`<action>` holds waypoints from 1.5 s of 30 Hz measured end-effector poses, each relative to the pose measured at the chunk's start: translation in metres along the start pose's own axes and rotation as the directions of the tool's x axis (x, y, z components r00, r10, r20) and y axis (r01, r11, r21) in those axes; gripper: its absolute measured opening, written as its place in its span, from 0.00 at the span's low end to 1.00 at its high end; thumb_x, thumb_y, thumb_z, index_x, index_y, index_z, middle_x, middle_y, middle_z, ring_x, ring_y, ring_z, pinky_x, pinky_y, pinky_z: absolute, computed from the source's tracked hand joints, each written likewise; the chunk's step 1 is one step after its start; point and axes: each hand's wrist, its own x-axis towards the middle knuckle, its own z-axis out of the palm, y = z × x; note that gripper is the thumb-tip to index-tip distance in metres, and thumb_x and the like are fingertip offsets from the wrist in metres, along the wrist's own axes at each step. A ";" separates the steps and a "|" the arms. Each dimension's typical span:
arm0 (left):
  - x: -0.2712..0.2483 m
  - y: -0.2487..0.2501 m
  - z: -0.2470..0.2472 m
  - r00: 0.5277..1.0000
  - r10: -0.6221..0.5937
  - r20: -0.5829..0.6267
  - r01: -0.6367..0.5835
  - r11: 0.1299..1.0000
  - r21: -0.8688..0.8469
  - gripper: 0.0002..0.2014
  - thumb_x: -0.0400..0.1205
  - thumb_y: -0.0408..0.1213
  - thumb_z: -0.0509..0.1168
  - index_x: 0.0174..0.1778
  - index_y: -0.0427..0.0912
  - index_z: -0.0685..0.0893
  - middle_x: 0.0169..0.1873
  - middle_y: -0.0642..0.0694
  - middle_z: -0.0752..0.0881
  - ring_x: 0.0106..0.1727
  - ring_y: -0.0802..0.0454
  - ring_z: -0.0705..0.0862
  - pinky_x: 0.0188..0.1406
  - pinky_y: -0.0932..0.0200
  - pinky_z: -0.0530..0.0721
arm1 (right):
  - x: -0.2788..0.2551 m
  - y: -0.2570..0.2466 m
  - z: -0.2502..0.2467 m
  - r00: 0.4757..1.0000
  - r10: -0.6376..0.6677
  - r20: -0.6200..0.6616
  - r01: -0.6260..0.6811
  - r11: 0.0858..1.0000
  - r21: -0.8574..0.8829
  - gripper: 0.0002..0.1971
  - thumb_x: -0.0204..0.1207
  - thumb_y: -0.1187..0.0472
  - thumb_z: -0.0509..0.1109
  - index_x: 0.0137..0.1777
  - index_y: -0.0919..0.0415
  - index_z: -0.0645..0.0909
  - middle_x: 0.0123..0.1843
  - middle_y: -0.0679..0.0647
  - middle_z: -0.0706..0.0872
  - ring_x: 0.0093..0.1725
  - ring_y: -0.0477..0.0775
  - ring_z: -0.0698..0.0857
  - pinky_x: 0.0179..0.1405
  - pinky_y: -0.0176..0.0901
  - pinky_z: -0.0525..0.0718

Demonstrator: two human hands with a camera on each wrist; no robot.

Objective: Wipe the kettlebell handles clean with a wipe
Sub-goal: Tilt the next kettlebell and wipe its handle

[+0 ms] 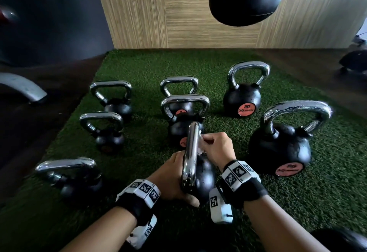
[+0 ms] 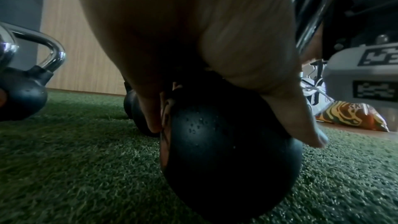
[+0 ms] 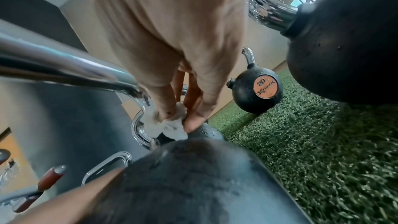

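The head view looks steeply down on the turf [image 1: 139, 65]; both wrist views sit low, close against the same kettlebell [image 1: 202, 174].

Light: we see a dim room, brighter at right.
Glare: chrome handles [image 1: 186, 100] shine.
Blur: our wrist views are soft; the palm [image 2: 183, 28] is unfocused.
Edges: strongly bent.

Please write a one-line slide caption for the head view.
Right hand rubs a white wipe on a kettlebell's chrome handle; left hand steadies it.
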 end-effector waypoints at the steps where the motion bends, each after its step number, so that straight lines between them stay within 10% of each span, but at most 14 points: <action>1: 0.001 0.000 -0.001 1.000 -0.001 0.014 0.001 1.000 0.024 0.69 0.51 0.64 0.87 0.86 0.50 0.59 0.79 0.52 0.62 0.82 0.54 0.65 0.84 0.49 0.69 | 0.002 -0.001 0.000 0.997 -0.061 -0.046 0.060 0.998 -0.003 0.06 0.78 0.59 0.77 0.44 0.59 0.93 0.37 0.52 0.93 0.38 0.53 0.90 0.38 0.38 0.86; 4: 0.001 -0.001 0.001 1.000 -0.001 0.004 0.000 0.998 0.056 0.70 0.51 0.65 0.87 0.85 0.43 0.59 0.78 0.48 0.64 0.81 0.51 0.67 0.83 0.49 0.70 | 0.003 -0.004 0.003 0.968 -0.202 -0.146 0.193 0.979 -0.071 0.05 0.75 0.66 0.77 0.48 0.59 0.93 0.41 0.53 0.92 0.39 0.50 0.87 0.35 0.31 0.77; 9: 0.000 0.003 0.000 1.000 -0.011 0.006 0.010 0.994 0.109 0.69 0.54 0.66 0.86 0.86 0.44 0.59 0.78 0.49 0.64 0.81 0.51 0.67 0.84 0.51 0.69 | 0.006 -0.008 0.000 0.973 -0.206 -0.101 0.200 0.977 -0.067 0.08 0.74 0.70 0.77 0.52 0.65 0.92 0.47 0.60 0.93 0.47 0.59 0.90 0.51 0.48 0.86; 14: -0.002 0.003 0.004 0.999 -0.040 -0.023 0.042 0.991 0.127 0.71 0.56 0.68 0.84 0.88 0.43 0.53 0.80 0.48 0.61 0.82 0.53 0.63 0.80 0.66 0.58 | -0.012 -0.019 -0.010 0.865 -0.428 -0.262 0.418 0.903 -0.094 0.15 0.73 0.77 0.75 0.57 0.63 0.92 0.50 0.54 0.92 0.46 0.47 0.88 0.49 0.19 0.79; 21: -0.001 0.002 0.003 0.995 -0.098 -0.012 0.098 0.995 0.010 0.70 0.53 0.66 0.86 0.85 0.52 0.52 0.80 0.53 0.61 0.81 0.56 0.65 0.77 0.66 0.62 | -0.028 -0.023 -0.018 0.841 -0.483 -0.246 0.490 0.871 -0.036 0.13 0.78 0.76 0.74 0.57 0.64 0.92 0.50 0.54 0.90 0.44 0.52 0.90 0.45 0.51 0.91; 27: -0.006 0.005 0.000 0.999 -0.027 0.022 0.026 0.997 0.067 0.65 0.61 0.66 0.84 0.88 0.48 0.55 0.81 0.50 0.62 0.83 0.54 0.63 0.86 0.60 0.62 | -0.072 -0.029 -0.028 0.820 -0.552 -0.151 0.558 0.830 -0.006 0.18 0.76 0.76 0.73 0.56 0.55 0.93 0.48 0.48 0.88 0.42 0.42 0.88 0.44 0.34 0.87; 35: -0.006 0.003 0.003 0.998 -0.065 0.000 0.065 0.997 -0.043 0.66 0.59 0.60 0.88 0.87 0.50 0.55 0.81 0.54 0.64 0.82 0.57 0.67 0.85 0.56 0.66 | -0.084 -0.027 -0.043 0.966 -0.254 0.051 0.226 0.921 0.319 0.14 0.70 0.76 0.79 0.49 0.58 0.93 0.43 0.48 0.92 0.42 0.44 0.91 0.48 0.40 0.89; 39: -0.004 -0.002 0.008 0.995 -0.100 -0.004 0.100 0.995 0.024 0.62 0.57 0.63 0.86 0.85 0.51 0.62 0.79 0.53 0.62 0.80 0.56 0.67 0.80 0.64 0.64 | -0.097 -0.019 -0.044 0.945 -0.241 0.220 0.128 0.894 0.429 0.08 0.73 0.69 0.79 0.44 0.55 0.89 0.42 0.51 0.94 0.43 0.51 0.93 0.50 0.53 0.92; 45: -0.002 -0.001 0.012 0.992 -0.123 0.027 0.122 0.991 0.056 0.56 0.55 0.68 0.81 0.77 0.53 0.67 0.72 0.56 0.71 0.78 0.58 0.67 0.76 0.68 0.64 | -0.104 -0.002 -0.032 0.955 -0.194 0.227 0.091 0.913 0.398 0.09 0.70 0.68 0.83 0.40 0.51 0.91 0.40 0.48 0.94 0.41 0.48 0.93 0.44 0.41 0.89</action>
